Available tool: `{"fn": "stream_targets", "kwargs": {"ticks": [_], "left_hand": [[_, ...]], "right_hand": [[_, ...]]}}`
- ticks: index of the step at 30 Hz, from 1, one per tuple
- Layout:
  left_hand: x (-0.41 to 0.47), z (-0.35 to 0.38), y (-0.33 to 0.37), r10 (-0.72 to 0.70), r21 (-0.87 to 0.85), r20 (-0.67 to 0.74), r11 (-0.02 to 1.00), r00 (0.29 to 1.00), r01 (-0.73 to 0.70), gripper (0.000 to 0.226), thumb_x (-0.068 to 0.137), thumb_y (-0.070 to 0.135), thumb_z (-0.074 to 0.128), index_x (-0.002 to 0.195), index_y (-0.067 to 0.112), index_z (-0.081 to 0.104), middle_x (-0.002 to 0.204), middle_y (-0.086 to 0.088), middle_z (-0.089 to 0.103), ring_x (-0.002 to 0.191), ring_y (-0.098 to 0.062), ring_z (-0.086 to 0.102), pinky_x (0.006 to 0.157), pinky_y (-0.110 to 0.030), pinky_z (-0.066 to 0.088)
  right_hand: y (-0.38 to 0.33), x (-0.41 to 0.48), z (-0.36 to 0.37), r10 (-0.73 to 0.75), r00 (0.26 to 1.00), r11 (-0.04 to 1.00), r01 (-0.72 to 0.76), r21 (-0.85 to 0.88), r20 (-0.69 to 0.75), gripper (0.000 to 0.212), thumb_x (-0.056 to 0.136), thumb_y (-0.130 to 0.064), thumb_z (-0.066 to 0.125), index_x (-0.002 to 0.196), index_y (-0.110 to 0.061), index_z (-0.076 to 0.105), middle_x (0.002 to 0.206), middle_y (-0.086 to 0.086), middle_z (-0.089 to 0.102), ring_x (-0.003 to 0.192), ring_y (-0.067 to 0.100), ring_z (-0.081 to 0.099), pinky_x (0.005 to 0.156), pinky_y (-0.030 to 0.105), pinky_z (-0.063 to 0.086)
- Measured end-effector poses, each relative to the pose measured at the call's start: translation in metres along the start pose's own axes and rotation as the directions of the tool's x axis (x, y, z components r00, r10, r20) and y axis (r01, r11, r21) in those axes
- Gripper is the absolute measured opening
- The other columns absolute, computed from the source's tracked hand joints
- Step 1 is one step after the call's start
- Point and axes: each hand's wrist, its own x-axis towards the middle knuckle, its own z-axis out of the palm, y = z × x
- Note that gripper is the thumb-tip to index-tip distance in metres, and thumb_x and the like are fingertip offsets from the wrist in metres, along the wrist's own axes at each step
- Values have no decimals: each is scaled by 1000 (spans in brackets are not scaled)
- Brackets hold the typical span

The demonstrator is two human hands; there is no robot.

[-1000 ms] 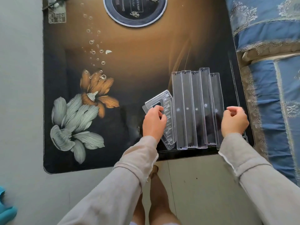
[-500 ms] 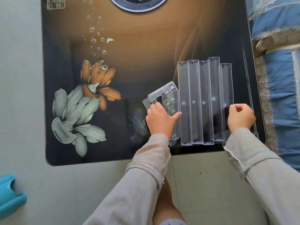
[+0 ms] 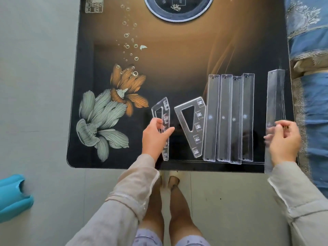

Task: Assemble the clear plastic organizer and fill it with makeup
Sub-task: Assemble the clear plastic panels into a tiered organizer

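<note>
Clear plastic organizer parts lie on the dark flower-printed table (image 3: pixel 159 68). My left hand (image 3: pixel 155 137) grips one triangular side panel (image 3: pixel 164 114), tilted up on its edge. A second triangular side panel (image 3: pixel 192 125) lies flat just to its right. Beside it, several long clear shelf strips (image 3: pixel 229 118) rest side by side. My right hand (image 3: pixel 283 141) holds another long shelf strip (image 3: pixel 275 96) lifted near the table's right edge. No makeup is in view.
A round dark plate-like disc (image 3: pixel 177 8) sits at the table's far edge. A blue patterned sofa (image 3: pixel 310 50) runs along the right side. A turquoise object (image 3: pixel 14 197) lies on the floor at left. My legs stand at the table's near edge.
My left hand pulled one side panel off the stacked pair and moved it left, tilting it up. My right hand picked up the rightmost shelf strip and drew it right.
</note>
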Motion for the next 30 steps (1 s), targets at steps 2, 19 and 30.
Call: {"fn": "stream_targets", "kwargs": {"ticks": [2, 19, 30], "left_hand": [[2, -23, -14, -14, -19, 14, 1000, 1000, 15, 40, 81, 31, 68, 115, 16, 53, 99, 6, 53, 83, -8, 53, 69, -12, 40], [22, -112, -42, 50, 259, -121, 966, 991, -18, 27, 93, 13, 42, 107, 1, 61, 91, -20, 69, 82, -35, 66, 81, -45, 54], [25, -114, -41, 63, 342, -118, 939, 991, -19, 32, 95, 14, 38, 101, -6, 63, 89, -25, 70, 87, -35, 68, 82, -45, 54]], "right_hand": [[-12, -15, 4, -45, 994, 997, 39, 61, 102, 26, 97, -9, 36, 89, -26, 54, 69, -4, 55, 42, -8, 54, 48, 8, 46], [-63, -121, 114, -364, 515, 625, 753, -207, 776, 37, 81, -39, 65, 116, -26, 58, 94, -6, 60, 72, 10, 50, 56, 7, 33], [-61, -131, 122, -341, 306, 356, 917, -179, 889, 41, 81, -38, 65, 120, -24, 60, 110, -2, 65, 96, 19, 58, 85, 33, 49]]}}
